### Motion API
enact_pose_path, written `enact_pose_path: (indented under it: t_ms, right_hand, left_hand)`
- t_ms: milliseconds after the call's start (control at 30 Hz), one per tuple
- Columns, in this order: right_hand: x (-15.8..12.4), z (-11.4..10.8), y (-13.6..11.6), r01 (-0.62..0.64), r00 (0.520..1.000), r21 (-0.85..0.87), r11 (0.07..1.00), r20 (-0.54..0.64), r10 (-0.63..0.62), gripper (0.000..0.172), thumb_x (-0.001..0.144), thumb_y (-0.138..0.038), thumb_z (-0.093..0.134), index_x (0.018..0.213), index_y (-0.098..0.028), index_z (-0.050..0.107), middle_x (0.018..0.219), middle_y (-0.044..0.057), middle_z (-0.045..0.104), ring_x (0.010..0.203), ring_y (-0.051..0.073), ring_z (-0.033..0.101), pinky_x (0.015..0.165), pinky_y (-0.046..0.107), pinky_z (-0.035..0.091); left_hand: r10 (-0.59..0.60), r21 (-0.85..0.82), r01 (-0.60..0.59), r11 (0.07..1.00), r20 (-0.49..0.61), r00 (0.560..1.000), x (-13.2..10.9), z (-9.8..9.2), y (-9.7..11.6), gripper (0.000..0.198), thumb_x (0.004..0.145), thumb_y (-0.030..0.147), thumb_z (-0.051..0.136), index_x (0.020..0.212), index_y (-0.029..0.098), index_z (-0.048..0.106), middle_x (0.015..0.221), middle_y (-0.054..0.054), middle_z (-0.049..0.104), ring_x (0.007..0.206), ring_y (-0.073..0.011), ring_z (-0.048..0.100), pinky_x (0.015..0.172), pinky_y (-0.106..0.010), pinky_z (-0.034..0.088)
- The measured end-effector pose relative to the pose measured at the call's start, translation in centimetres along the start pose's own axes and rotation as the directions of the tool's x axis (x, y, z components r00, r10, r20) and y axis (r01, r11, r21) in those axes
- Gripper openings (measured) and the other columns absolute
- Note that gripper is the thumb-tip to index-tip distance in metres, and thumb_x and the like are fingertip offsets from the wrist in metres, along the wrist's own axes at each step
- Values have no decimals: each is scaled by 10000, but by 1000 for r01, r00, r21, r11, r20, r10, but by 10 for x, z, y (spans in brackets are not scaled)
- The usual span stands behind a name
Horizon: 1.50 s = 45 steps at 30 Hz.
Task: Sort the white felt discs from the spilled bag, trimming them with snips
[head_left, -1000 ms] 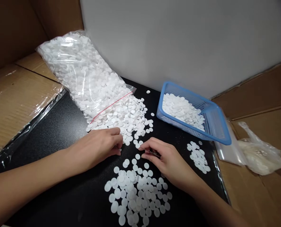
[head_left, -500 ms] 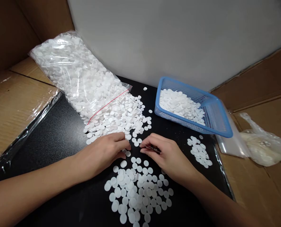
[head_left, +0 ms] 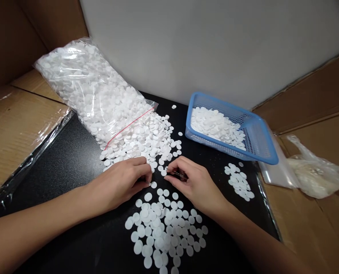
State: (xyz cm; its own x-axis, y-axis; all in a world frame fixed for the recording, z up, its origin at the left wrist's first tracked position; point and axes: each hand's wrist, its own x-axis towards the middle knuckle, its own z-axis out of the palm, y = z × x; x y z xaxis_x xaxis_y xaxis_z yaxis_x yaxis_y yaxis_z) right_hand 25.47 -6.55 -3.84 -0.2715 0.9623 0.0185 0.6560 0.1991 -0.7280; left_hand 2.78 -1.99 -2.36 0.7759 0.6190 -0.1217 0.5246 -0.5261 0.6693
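Note:
My left hand (head_left: 120, 184) lies palm down on the black table (head_left: 66, 163), its bent fingertips at the near edge of a spilled heap of white discs (head_left: 146, 142). What is under those fingers is hidden. My right hand (head_left: 194, 186) pinches a thin dark metal tool (head_left: 176, 174), seemingly tweezers, whose tip points left toward a loose disc between the two hands. A spread-out group of discs (head_left: 163, 228) lies just in front of both hands.
The heap spills from a clear plastic bag (head_left: 92, 91) at the back left. A blue mesh basket (head_left: 261, 140) holding discs stands at the back right, a small disc cluster (head_left: 239, 182) before it. Cardboard (head_left: 15, 125) flanks the table; a crumpled plastic bag (head_left: 312, 175) lies right.
Both hands have crept slightly away from me toward the spilled heap, and the fingertips have drawn closer together. The view has shifted a little to the right.

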Motion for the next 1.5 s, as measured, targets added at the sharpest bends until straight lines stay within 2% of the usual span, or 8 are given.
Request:
enact_pose_path:
  t_ms: [200, 300, 533, 800, 1033, 1233, 1333, 1500]
  right_hand:
    - [1, 1, -1, 13, 1000, 12, 1000, 4, -13, 104, 899, -151, 610, 822, -210, 574, 850, 6, 603, 718, 137, 558, 602, 253, 435]
    - [-1, -2, -3, 31, 998, 11, 999, 49, -32, 143, 882, -128, 595, 777, -208, 542, 821, 0, 579, 659, 121, 512, 561, 248, 404]
    - [-2, -1, -5, 22, 995, 82, 996, 93, -30, 168, 834, -76, 560, 754, -211, 501, 761, -21, 534, 607, 103, 470, 531, 226, 385]
    - [0, 6, -6, 31, 995, 59, 998, 89, -37, 182, 823, -26, 521, 784, -202, 547, 776, -12, 514, 635, 110, 470, 545, 226, 390]
    - [-6, -25, -4, 20, 952, 63, 998, 302, -38, 160, 896, -105, 589, 932, -222, 692, 949, 32, 672, 837, 159, 646, 720, 273, 522]
    - [-4, -25, -4, -68, 996, 38, 997, 58, 66, 190, 982, -184, 470, 918, -221, 644, 879, 21, 691, 774, 161, 658, 689, 280, 521]
    - [-4, -16, -4, -35, 998, 85, 996, 53, 30, 217, 966, -124, 416, 922, -217, 607, 869, 21, 656, 714, 142, 619, 645, 260, 499]
    - [-5, -6, -2, 17, 994, 121, 993, 109, -30, 314, 873, 3, 354, 958, -220, 558, 974, 44, 634, 869, 165, 607, 752, 297, 499]
  left_hand:
    - [103, 123, -90, 988, -104, 989, 0, -1, 0, 139, 925, 111, 502, 838, 170, 594, 853, -14, 560, 707, -134, 545, 616, -244, 392]
    - [131, 183, -119, 976, -57, 990, 0, 0, -3, 155, 925, 119, 524, 809, 169, 613, 823, -12, 555, 702, -139, 550, 617, -252, 393]
    - [74, 46, -75, 996, 13, 997, -1, -4, -11, 160, 928, 149, 546, 870, 203, 686, 866, -5, 603, 714, -127, 603, 635, -237, 417]
    - [36, 59, -37, 998, 16, 999, -2, -4, -9, 177, 942, 154, 517, 918, 202, 686, 883, -14, 606, 725, -138, 601, 640, -245, 419]
    - [35, 30, -35, 999, -17, 999, -2, -6, -8, 174, 941, 155, 496, 949, 197, 664, 938, -31, 640, 774, -149, 621, 684, -258, 448]
    - [-72, -125, 56, 991, -128, 989, -1, -9, -5, 133, 957, 198, 470, 892, 197, 586, 845, -4, 661, 745, -141, 611, 661, -250, 460]
    - [-177, -274, 133, 952, -144, 974, -1, -11, -4, 159, 981, 294, 470, 886, 196, 551, 768, 11, 655, 673, -130, 609, 603, -236, 469]
    - [-216, -394, 155, 906, -115, 969, -1, -14, 4, 322, 1016, 379, 395, 847, 177, 581, 801, -22, 681, 716, -142, 647, 667, -270, 528]
